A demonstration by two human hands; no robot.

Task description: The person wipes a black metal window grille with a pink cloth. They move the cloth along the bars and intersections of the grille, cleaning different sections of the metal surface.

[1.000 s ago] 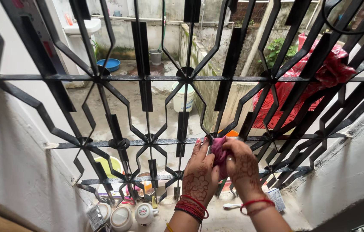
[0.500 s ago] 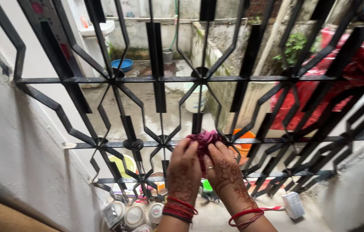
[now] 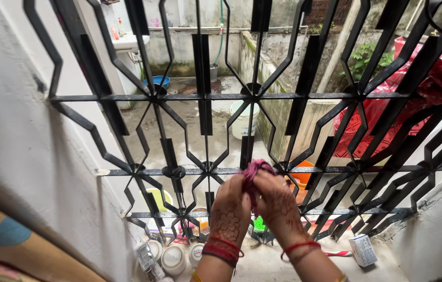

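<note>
My left hand (image 3: 230, 211) and my right hand (image 3: 278, 203) are raised together in front of a black iron window grille (image 3: 205, 96). Both hands grip a small magenta cloth (image 3: 255, 169) bunched between them. The cloth's top sits at the grille's lower horizontal bar, touching or just in front of it. Both hands carry henna patterns, and red bangles and thread circle the wrists.
On the sill below stand several small white jars (image 3: 173, 256), a foil packet (image 3: 146, 260) and a small white box (image 3: 363, 250). Outside are a wet courtyard with a white bucket (image 3: 243, 121), an orange tub (image 3: 301, 180), a blue basin (image 3: 159, 81) and red cloth (image 3: 382, 112). A white wall (image 3: 17, 136) is at left.
The hands with the cloth shifted slightly left along the lower bar, and the cloth now sticks up between them. The view has panned left.
</note>
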